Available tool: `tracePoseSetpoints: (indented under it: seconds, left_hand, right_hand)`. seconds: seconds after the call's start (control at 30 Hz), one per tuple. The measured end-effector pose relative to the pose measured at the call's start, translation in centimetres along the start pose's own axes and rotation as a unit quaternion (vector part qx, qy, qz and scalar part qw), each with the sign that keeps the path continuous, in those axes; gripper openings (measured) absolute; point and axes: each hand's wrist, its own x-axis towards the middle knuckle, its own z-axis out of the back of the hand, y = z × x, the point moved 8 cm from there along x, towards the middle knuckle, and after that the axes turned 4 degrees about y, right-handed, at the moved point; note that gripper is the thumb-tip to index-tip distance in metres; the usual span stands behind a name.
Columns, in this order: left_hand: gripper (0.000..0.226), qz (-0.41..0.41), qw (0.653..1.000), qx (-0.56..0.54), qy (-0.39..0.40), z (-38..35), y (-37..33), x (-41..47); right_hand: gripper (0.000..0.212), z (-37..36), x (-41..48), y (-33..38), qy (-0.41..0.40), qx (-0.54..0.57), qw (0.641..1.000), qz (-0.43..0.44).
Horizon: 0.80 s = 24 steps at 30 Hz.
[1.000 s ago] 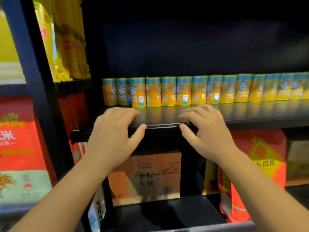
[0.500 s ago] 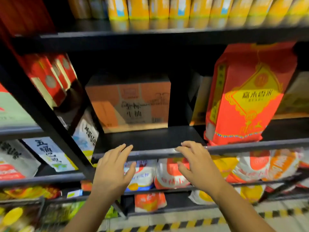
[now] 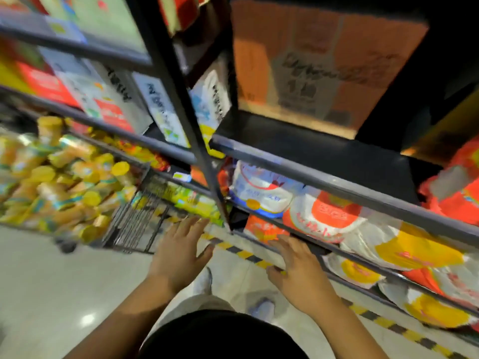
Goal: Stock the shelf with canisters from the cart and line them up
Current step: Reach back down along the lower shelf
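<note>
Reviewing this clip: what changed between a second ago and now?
The view swung down and left, off the shelf row of orange-and-blue canisters, to the black wire cart piled with yellow-lidded canisters. Both hands left that shelf's edge and dropped: the left hand now nears the cart, the right hand hangs before white-and-orange bags. Unchanged: both hands open, holding nothing.

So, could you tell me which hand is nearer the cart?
Left. The left hand is just beside the cart's wire end; the right hand is farther right, in front of the shelved bags.
</note>
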Motion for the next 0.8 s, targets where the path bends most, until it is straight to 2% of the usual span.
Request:
tracePoseSetpoints:
  seconds: [0.1,0.17,0.33,0.47,0.6,0.8]
  left_hand:
    - [0.068,0.076,0.997,-0.030,0.005,0.5,2.8,-3.5]
    - [0.071,0.128,0.991,-0.047,0.001,1.1,4.8,-6.3]
    - [0.073,0.238,0.968,-0.063,-0.043,3.0,9.9,-12.8]
    - [0.076,0.348,0.935,-0.074,-0.003,2.0,14.9,-18.6]
    - [0.078,0.387,0.917,-0.095,-0.005,1.8,18.6,-24.5]
    - [0.078,0.398,0.911,-0.110,-0.015,1.9,24.5,-33.6]
  right_hand:
    - [0.066,-2.8,1.5,3.5,0.090,-0.019,0.994,0.065]
    - [0.071,-5.0,1.9,6.7,0.142,-0.045,0.983,0.103]
    - [0.081,-8.6,1.8,14.9,0.160,-0.100,0.960,0.208]
    - [0.089,-11.0,2.1,21.7,0.203,-0.165,0.932,0.249]
    - [0.071,-14.6,2.6,28.0,0.237,-0.223,0.908,0.265]
    - [0.072,-23.0,5.1,37.7,0.237,-0.285,0.890,0.264]
